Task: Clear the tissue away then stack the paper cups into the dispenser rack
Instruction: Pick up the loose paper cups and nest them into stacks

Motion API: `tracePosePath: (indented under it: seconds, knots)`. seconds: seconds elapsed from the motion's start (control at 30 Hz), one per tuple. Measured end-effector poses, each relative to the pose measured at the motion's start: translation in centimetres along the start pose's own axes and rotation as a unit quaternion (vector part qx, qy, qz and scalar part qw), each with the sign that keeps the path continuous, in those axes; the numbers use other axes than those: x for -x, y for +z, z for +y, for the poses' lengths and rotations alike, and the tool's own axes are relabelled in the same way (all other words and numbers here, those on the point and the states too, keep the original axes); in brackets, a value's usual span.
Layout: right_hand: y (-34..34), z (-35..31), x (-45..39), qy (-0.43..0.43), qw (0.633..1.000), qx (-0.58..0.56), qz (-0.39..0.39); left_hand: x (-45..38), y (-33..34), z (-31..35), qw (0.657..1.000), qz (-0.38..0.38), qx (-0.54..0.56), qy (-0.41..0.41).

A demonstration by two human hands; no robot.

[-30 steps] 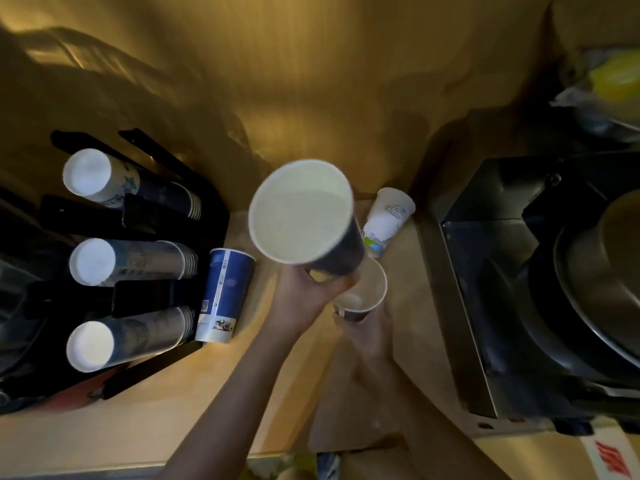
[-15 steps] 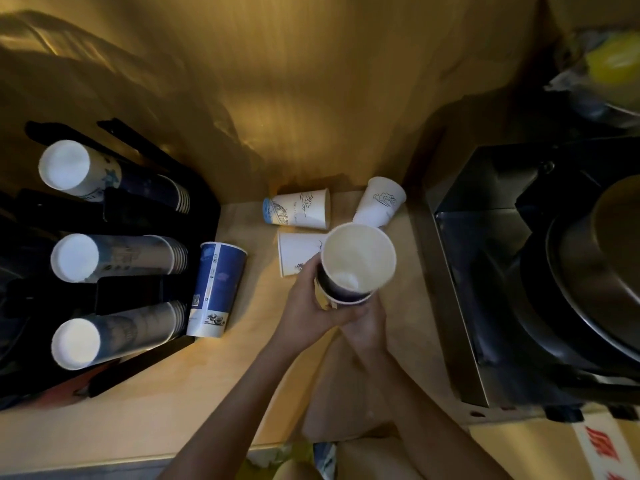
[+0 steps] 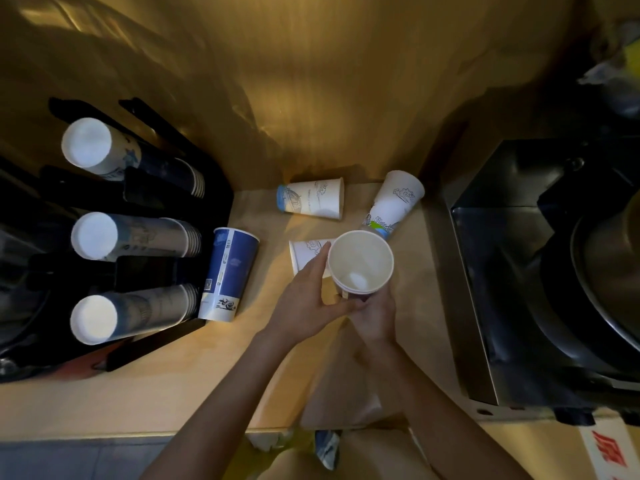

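I hold an upright stack of nested paper cups [image 3: 360, 261] over the middle of the wooden counter [image 3: 173, 386]; its white inside faces me. My right hand [image 3: 375, 315] grips it from below. My left hand [image 3: 308, 303] presses its left side with the fingers spread along it. Three white printed cups lie tipped over nearby: one at the back [image 3: 311, 199], one at the back right [image 3: 394, 204], one [image 3: 306, 254] partly hidden behind my left hand. A tall blue cup [image 3: 227, 275] lies against the black dispenser rack [image 3: 145, 271], which holds three rows of stacked cups. No tissue is in view.
A dark metal machine [image 3: 540, 271] with a round metal pan fills the right side, close to the cups. A wooden wall rises behind the counter. A yellow object [image 3: 630, 53] sits at the top right. The counter's front edge runs below my forearms.
My left hand brought the dark tall cup down from in front of the camera and nested it with the cup in my right hand. The lying white cups came back into sight.
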State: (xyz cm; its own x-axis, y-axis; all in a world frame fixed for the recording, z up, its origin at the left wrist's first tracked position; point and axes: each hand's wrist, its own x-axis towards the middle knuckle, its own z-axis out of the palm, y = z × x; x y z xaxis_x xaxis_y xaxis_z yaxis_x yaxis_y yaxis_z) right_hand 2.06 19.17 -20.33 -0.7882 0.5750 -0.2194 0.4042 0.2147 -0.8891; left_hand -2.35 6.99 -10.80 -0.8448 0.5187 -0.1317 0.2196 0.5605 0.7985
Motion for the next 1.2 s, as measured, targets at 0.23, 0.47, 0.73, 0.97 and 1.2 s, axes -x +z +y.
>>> tracePosePath:
  seconds: [0.23,0.47,0.73,0.97,1.2]
  knots:
    - [1.1,-0.9,-0.6,-0.021,0.999,0.038,-0.020,0.8,-5.9,-5.2,0.958,0.231,-0.125,-0.111]
    - [2.3,-1.9,-1.2,-0.055,0.996,0.056,-0.032,-0.2,-6.0,-9.8,0.923,0.188,-0.204,-0.265]
    - [2.7,-1.6,-1.5,-0.057,0.997,0.035,-0.033,-1.0,-5.4,-10.4,0.926,0.215,-0.144,-0.273]
    - [2.7,-1.8,-1.4,-0.053,0.998,0.028,-0.034,-1.6,-8.7,-4.9,0.931,0.296,0.068,-0.200]
    - [2.7,-1.9,-1.1,-0.050,0.997,0.019,-0.050,-0.3,-10.2,3.6,0.911,0.317,0.264,-0.021]
